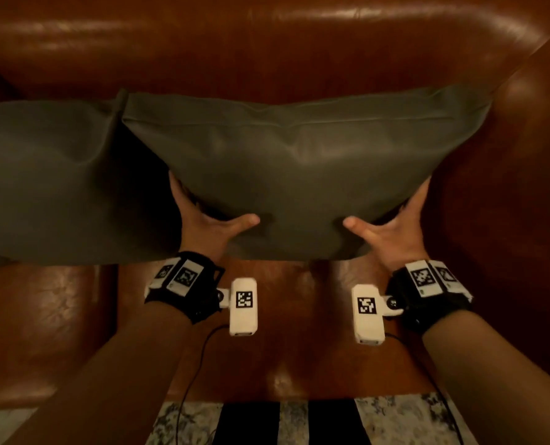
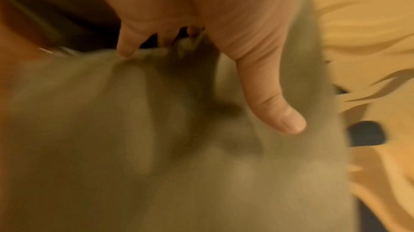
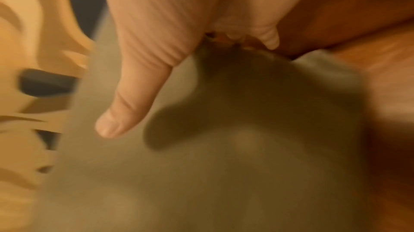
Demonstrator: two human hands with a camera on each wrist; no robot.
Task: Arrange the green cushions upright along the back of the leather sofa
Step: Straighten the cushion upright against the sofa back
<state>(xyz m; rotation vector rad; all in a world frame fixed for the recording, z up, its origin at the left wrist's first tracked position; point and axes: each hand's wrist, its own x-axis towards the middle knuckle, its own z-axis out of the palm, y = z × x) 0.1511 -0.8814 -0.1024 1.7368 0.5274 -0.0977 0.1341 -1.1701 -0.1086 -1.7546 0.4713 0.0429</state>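
— While both arms reach forward, what shows nearest?
— A black-and-pale patterned rug (image 1: 405, 419) at the bottom edge, then the front edge of the leather sofa (image 1: 299, 348), glossy reddish brown with bright sheen spots. White tagged camera units (image 1: 243, 306) hang from black wrist straps over the seat.

— And the hands?
— The left hand (image 1: 209, 226) grips the lower left corner of a green cushion (image 1: 299, 162), thumb pressed on its front face, fingers tucked out of sight behind. The right hand (image 1: 392, 229) clamps the lower right corner the same way. The wrist views are blurred, but each shows a thumb lying on the fabric and fingertips dug into its edge.

— How does that cushion look?
— Dull olive-grey green, smooth and plump, with a seam line along its top and soft creases where the thumbs dent it. It stands upright, its lower edge over the seat, its top edge against the backrest near the sofa's right arm.

— Anything beside it?
— A second green cushion (image 1: 42, 175), same cloth, stands just to the left, its near corner tucked behind the held one.

— Farther back?
— Only the rounded, shiny top of the backrest.
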